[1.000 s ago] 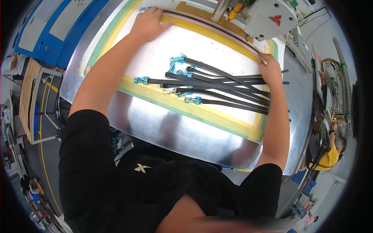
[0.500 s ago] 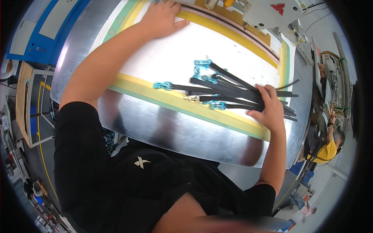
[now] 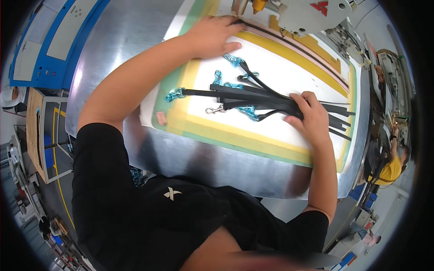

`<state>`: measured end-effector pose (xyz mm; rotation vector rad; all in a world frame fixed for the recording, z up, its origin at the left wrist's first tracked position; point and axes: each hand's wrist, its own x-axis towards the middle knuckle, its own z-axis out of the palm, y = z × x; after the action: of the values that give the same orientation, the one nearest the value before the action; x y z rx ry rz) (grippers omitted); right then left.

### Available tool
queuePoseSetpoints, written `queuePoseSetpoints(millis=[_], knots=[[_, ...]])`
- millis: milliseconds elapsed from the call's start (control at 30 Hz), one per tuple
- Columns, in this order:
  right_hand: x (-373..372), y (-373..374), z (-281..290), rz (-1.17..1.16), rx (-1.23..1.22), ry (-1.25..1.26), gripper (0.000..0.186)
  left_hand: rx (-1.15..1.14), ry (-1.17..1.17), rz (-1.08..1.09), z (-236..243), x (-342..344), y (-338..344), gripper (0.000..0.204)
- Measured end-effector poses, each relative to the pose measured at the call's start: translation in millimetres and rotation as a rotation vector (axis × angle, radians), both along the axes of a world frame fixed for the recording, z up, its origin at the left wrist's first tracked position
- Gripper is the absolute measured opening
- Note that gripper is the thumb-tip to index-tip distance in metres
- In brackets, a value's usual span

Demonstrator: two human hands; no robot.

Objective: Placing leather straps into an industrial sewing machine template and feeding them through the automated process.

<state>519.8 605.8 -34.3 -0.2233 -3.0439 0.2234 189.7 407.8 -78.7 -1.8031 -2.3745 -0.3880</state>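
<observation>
My left hand lies with its fingers spread at the far left of a white board edged in yellow and green tape. Its fingertips reach the end of a pink strip with a black line along it. My right hand is closed over a bundle of black straps on the board's right part. Toward the left the straps fan out, ending in metal snap hooks, several wrapped in blue film. One bare silver hook shows among them.
The board rests on a shiny metal table. A white machine head overhangs the far side. At left stand a blue cabinet and a wooden-topped cart. A person in yellow is off to the right.
The board has shifted right across the table, and my left hand has moved right with it. My right hand stays on the straps, whose hooked ends have spread a little leftward.
</observation>
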Motion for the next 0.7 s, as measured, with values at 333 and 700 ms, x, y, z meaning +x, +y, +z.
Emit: queuePoseSetpoints(millis=[333,700], knots=[[-120.3,25.9,15.4,-0.171,-0.100,0.193,0.028,-0.072,-0.152,-0.120,-1.2,-9.8,22.5,0.048],[-201.3,40.6,-42.0,-0.223,-0.237,0.314,0.026,0.080,-0.044,-0.094,-22.4,-8.5,38.6,0.072]])
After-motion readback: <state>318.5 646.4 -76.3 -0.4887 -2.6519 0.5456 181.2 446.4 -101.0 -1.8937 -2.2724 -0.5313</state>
